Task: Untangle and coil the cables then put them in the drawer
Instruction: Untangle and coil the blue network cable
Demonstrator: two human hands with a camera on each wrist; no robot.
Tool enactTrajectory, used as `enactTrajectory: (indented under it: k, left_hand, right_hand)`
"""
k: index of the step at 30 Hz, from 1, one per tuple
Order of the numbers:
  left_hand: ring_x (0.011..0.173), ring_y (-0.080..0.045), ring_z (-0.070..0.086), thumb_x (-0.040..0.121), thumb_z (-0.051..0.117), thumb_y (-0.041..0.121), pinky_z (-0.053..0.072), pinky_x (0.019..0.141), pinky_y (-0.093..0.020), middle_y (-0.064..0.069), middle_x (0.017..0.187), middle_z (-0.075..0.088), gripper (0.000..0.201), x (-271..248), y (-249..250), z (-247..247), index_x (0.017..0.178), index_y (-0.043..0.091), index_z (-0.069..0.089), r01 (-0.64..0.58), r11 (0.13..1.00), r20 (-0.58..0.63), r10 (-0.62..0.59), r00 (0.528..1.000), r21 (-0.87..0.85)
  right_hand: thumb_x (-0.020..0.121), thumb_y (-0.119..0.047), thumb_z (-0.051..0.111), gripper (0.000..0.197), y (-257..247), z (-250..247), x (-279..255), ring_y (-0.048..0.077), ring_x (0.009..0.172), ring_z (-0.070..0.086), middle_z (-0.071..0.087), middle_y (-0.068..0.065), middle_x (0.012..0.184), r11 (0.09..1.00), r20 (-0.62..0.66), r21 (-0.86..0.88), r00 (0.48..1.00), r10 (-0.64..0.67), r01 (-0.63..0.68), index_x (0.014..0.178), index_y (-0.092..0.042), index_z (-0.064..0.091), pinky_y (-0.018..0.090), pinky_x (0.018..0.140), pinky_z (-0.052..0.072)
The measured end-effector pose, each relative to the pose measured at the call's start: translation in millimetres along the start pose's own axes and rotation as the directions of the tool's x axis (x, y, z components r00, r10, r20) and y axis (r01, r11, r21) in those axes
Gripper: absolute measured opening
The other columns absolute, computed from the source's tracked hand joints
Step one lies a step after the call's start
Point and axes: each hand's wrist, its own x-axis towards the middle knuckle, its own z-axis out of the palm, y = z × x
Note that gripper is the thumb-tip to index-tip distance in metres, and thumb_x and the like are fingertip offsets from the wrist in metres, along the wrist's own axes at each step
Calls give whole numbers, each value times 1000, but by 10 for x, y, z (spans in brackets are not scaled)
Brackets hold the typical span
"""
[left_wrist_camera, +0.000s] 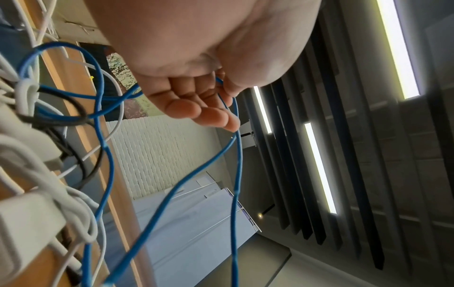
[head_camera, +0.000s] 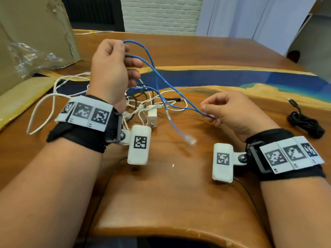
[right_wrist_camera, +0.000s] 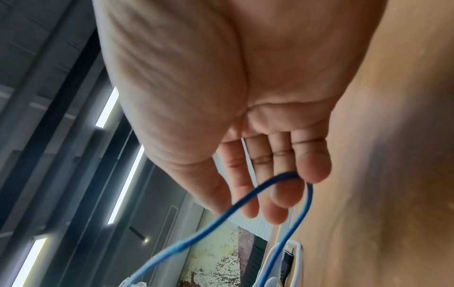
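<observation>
A blue network cable (head_camera: 157, 76) runs in loops between my two hands above the wooden table (head_camera: 179, 185). My left hand (head_camera: 125, 56) is raised over the back left and grips two loops of it in curled fingers (left_wrist_camera: 209, 114). Low at the right, my right hand (head_camera: 211, 111) holds a bend of the blue cable (right_wrist_camera: 245, 202) hooked round its curled fingers (right_wrist_camera: 312, 167). The cable's clear plug (head_camera: 190, 139) hangs free near the table's middle. Under the left hand lies a tangle of white and black cables (head_camera: 143, 102) with a white charger (head_camera: 152, 117). No drawer is in view.
A coiled black cable (head_camera: 306, 124) lies at the right edge of the table. A cardboard box (head_camera: 35, 33) with a clear plastic bag (head_camera: 30, 58) stands at the back left. A long white cable (head_camera: 41, 108) loops out to the left.
</observation>
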Motion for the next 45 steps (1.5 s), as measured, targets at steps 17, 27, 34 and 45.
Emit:
enactTrajectory:
  k: [17, 27, 34, 45]
  left_hand:
    - [44, -9, 34, 99, 62, 19, 22, 45, -22, 4, 46, 42, 16, -259, -48, 168, 103, 20, 78, 15, 963, 538, -163, 827, 268]
    - [80, 2, 68, 87, 77, 22, 48, 68, -8, 10, 86, 78, 7, -111, 0, 24, 93, 25, 81, -133, 867, 415, -90, 906, 480]
    - [66, -3, 66, 95, 70, 15, 52, 66, -15, 4, 69, 72, 10, -163, -31, 73, 89, 11, 77, -172, 844, 488, -118, 865, 509]
    - [84, -28, 75, 109, 35, 20, 58, 74, -34, 4, 64, 63, 21, -28, -42, 86, 98, 17, 52, -86, 958, 96, 62, 993, 273]
  right_hand:
    - [105, -15, 51, 22, -201, 249, -86, 25, 80, 72, 67, 8, 73, 880, 104, 417, 951, -293, 225, 118, -15, 69, 31, 84, 55]
    - [106, -7, 47, 27, -209, 182, -91, 21, 57, 58, 51, 1, 61, 834, 45, 510, 961, -272, 212, 113, -14, 72, 47, 84, 51]
    - [102, 2, 47, 44, -220, 146, -115, 14, 52, 48, 57, 1, 65, 850, 84, 468, 946, -313, 240, 87, -25, 78, 38, 64, 45]
    - [73, -13, 53, 24, -183, 10, -89, 24, 59, 56, 61, 7, 64, 966, 109, 205, 977, -185, 160, 61, -17, 73, 37, 64, 52]
